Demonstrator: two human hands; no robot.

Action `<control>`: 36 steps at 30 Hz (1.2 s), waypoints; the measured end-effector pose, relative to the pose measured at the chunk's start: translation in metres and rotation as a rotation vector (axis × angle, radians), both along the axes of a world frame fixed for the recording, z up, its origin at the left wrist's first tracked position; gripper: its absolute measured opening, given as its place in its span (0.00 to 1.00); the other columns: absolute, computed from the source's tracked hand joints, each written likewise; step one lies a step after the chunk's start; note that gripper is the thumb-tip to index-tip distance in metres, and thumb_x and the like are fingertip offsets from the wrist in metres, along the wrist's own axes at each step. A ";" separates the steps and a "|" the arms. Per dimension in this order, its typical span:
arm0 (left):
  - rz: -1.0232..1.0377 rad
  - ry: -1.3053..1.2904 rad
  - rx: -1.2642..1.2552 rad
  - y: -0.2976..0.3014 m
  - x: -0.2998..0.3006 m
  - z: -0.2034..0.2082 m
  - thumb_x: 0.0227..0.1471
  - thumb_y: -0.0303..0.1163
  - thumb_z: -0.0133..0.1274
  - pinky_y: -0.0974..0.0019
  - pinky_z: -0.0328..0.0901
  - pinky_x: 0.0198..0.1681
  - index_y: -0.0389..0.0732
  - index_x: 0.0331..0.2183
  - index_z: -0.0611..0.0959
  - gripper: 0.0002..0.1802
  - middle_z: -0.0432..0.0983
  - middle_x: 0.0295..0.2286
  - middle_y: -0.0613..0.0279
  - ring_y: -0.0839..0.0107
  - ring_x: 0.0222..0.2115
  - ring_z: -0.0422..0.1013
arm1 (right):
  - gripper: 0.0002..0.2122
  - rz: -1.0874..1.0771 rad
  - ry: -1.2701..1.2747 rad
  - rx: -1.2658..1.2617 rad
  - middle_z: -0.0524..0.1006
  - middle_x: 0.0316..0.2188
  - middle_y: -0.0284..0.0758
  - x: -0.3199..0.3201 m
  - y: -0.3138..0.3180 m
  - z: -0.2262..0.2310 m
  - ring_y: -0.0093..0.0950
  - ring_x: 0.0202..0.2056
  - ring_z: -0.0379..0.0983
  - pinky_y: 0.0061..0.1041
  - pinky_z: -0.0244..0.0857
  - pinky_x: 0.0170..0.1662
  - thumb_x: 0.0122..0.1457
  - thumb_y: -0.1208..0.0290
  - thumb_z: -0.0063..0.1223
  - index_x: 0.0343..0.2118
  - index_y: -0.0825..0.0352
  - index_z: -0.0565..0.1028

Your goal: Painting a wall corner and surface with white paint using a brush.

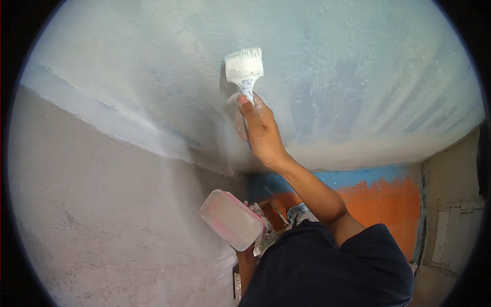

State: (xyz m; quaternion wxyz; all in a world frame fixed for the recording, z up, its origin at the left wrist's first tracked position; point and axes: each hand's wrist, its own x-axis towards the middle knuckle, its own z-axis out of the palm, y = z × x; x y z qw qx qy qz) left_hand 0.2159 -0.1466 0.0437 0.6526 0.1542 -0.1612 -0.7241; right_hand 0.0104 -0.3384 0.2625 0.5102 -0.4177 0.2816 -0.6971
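My right hand (263,130) is raised and closed around the handle of a wide flat paintbrush (244,66). White paint coats its bristles, which point up against or just off the pale blue wall (327,51); whether they touch cannot be told. Some white paint is smeared on my fingers. Lower down, my left hand (246,249) supports a pink rectangular tub (231,219) that holds whitish paint. Most of that hand is hidden behind the tub, with a fingertip showing at its edge.
A bare grey wall (92,204) stands on the left and meets the painted one at a corner. Orange paint (378,204) with a blue band (332,179) covers a lower surface. Behind the tub is a paint-spattered clutter (268,225), partly hidden by my dark shirt.
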 end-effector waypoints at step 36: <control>-0.168 0.109 0.034 0.020 0.052 0.016 0.54 0.70 0.48 0.29 0.59 0.61 0.48 0.69 0.58 0.52 0.62 0.61 0.39 0.39 0.58 0.65 | 0.12 -0.015 -0.169 0.472 0.62 0.17 0.24 -0.003 0.015 -0.130 0.18 0.17 0.56 0.21 0.49 0.20 0.72 0.56 0.42 0.37 0.59 0.68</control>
